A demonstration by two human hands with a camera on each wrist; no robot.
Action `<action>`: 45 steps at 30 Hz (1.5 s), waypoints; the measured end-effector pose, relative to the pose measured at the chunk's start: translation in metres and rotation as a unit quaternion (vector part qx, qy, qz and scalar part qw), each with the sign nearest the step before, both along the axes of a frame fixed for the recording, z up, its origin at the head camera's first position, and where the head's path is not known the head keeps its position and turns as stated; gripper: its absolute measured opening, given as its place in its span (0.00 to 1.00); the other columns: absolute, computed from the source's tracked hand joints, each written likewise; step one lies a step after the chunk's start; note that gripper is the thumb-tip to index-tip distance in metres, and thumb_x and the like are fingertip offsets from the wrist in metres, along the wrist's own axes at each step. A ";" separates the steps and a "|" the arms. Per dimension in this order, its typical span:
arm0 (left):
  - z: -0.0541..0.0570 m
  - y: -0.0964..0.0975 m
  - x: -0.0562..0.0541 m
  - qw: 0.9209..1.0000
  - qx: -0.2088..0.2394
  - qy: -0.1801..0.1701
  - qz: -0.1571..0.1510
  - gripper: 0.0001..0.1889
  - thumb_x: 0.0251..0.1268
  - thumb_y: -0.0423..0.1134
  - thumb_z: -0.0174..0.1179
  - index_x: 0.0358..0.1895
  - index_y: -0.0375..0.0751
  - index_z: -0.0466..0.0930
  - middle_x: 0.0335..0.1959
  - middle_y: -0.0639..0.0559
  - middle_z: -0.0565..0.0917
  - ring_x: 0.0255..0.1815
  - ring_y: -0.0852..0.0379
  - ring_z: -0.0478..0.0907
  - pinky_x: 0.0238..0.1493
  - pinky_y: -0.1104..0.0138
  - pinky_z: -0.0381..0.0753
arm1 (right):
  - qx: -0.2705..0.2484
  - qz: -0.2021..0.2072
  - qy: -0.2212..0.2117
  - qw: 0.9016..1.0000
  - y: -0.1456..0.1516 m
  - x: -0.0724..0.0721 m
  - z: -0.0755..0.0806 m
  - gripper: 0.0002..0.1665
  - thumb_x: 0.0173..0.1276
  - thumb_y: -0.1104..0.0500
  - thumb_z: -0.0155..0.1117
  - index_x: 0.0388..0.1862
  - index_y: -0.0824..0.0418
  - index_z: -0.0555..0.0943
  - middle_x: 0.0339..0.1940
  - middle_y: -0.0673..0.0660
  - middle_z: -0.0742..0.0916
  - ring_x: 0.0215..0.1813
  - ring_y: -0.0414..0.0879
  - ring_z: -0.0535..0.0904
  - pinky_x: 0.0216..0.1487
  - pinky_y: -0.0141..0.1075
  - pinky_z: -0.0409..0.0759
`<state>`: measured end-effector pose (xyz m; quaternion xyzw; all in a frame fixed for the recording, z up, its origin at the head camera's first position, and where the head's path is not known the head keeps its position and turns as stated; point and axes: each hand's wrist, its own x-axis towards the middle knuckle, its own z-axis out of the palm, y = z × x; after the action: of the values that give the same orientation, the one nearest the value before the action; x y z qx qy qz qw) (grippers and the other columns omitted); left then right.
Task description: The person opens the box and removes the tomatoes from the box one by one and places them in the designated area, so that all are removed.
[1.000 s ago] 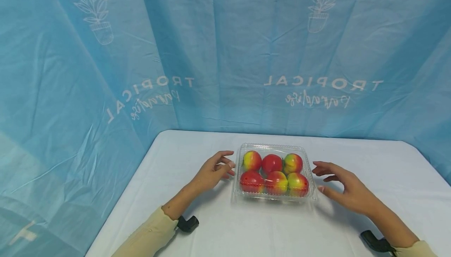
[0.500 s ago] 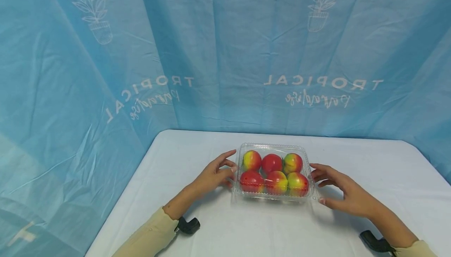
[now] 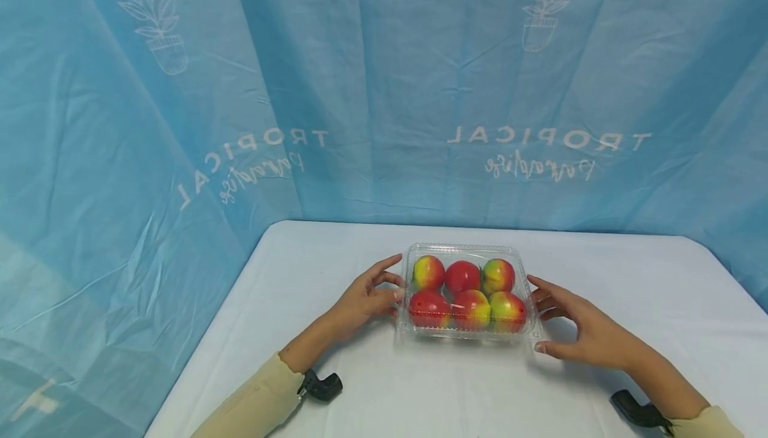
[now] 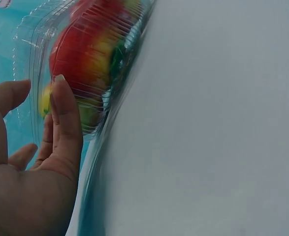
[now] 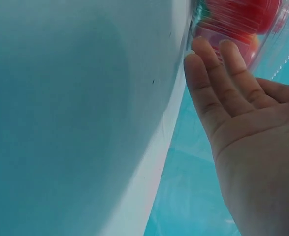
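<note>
A clear plastic clamshell box (image 3: 468, 337) lies closed on the white table, with several round red-and-yellow fruits (image 3: 471, 309) inside that look like apples. At its left side is my left hand (image 3: 360, 298), fingertips at the box's edge and fingers loosely bent. In the left wrist view, that hand's fingers (image 4: 68, 118) reach the ridged wall of the box. My right hand (image 3: 594, 331) is at the opposite side, its thumb near the front right corner. The right wrist view shows its fingers (image 5: 218, 83) extended at the box wall; whether they press on it I cannot tell.
The white-covered table (image 3: 456, 391) extends on all sides of the box. A blue printed curtain (image 3: 408, 91) hangs behind and to the left of the table. Black wrist mounts (image 3: 322, 385) sit by both cuffs.
Both hands have moved slightly inward, so their fingertips now come up to the sides of the box. The box and the fruits have stayed in place.
</note>
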<state>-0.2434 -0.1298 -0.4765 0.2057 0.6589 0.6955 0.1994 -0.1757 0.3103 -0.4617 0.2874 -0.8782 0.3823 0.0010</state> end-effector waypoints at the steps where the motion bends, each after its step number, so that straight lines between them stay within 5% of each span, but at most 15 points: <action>1: -0.001 0.000 0.000 1.000 0.006 -0.001 0.000 0.39 0.76 0.29 0.61 0.85 0.53 0.57 0.65 0.36 0.73 0.54 0.54 0.82 0.51 0.59 0.90 | -0.004 0.003 -0.003 1.000 0.000 0.000 0.000 0.65 0.59 0.53 0.86 0.87 0.58 0.56 0.62 0.51 0.82 0.57 0.38 0.83 0.58 0.34 0.85; 19: -0.003 0.004 0.003 0.995 0.068 -0.050 -0.052 0.54 0.67 0.26 0.67 0.88 0.61 0.45 0.65 0.44 0.67 0.44 0.58 0.82 0.45 0.62 0.90 | -0.120 0.054 -0.078 0.988 -0.004 0.000 -0.001 0.58 0.66 0.69 0.77 0.86 0.69 0.52 0.56 0.64 0.79 0.56 0.41 0.82 0.60 0.25 0.81; 31: -0.001 0.005 0.011 0.996 0.061 -0.051 -0.033 0.50 0.70 0.26 0.66 0.88 0.58 0.50 0.68 0.44 0.65 0.46 0.59 0.82 0.49 0.63 0.88 | -0.161 0.071 -0.094 0.980 -0.004 0.000 -0.001 0.55 0.68 0.73 0.71 0.85 0.75 0.49 0.56 0.64 0.77 0.56 0.42 0.81 0.62 0.25 0.79; 45: -0.008 0.003 0.012 0.993 0.076 -0.064 -0.068 0.58 0.63 0.22 0.67 0.88 0.65 0.46 0.76 0.43 0.54 0.56 0.53 0.79 0.54 0.65 0.86 | -0.224 0.122 -0.159 0.954 -0.002 -0.003 -0.007 0.53 0.72 0.78 0.62 0.86 0.72 0.43 0.54 0.63 0.73 0.53 0.45 0.76 0.56 0.30 0.82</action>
<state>-0.2315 -0.1269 -0.4844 0.2200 0.5747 0.7399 0.2718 -0.1788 0.3078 -0.4683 0.3203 -0.7173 0.6068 -0.1209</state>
